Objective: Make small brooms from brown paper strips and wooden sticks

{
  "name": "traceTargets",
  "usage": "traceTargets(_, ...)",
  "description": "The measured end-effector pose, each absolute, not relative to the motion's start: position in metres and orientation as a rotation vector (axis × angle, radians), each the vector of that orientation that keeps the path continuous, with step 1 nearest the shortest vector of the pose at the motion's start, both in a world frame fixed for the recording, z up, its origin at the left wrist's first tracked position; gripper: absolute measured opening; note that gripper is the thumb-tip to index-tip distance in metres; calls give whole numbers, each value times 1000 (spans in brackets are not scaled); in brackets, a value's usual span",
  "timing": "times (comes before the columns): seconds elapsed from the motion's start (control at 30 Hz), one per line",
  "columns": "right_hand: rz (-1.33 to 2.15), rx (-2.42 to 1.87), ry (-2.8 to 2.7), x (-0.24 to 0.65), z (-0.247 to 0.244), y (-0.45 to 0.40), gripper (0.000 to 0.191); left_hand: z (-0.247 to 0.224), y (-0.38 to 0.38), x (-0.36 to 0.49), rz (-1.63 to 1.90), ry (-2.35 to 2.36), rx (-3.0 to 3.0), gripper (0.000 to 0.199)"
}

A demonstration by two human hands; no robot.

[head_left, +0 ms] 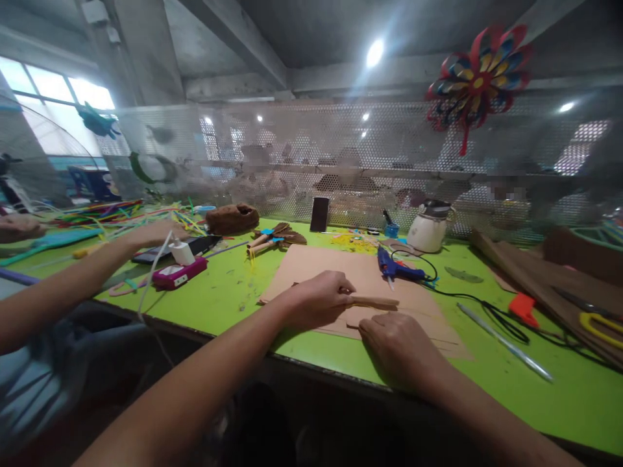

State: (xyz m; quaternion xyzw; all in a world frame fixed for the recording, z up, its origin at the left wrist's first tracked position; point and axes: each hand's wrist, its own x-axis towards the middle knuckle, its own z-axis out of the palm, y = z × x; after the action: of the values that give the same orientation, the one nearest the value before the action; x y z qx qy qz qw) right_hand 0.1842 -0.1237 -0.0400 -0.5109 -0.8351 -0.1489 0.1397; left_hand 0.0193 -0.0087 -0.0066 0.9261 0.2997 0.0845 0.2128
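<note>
My left hand (324,298) is closed on a narrow folded strip of brown paper (377,302), which sticks out to the right of its fingers. Just below it, my right hand (399,337) rests low over the sheet with its fingers curled in. What those fingers hold, if anything, is hidden; a small brown edge (354,318) shows beside their tips. Under both hands lies a large sheet of brown paper (311,263). A blue glue gun (399,267) lies on the sheet's right side, its nozzle towards my hands.
Another person's arm (97,263) reaches over the green table (228,285) at left, near a magenta power strip (180,272). At right lie a clear glue stick (506,344), a black cable (501,314) and yellow-handled scissors (601,331). A white jug (428,230) stands behind.
</note>
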Motion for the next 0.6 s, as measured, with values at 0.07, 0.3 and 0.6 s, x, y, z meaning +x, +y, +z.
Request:
traceTargets(0.07,-324,-1455,-2347,192,-37,-124,24,-6,-8,21,255,823,2611,24)
traceTargets(0.3,-224,-1690,-2275,232,-16,-101,23,-9,-2,26,354,767,2743,28)
traceTargets(0.6,-525,-1703,-2472,234,-30,-90,17,-16,0,28,403,789,2792,29)
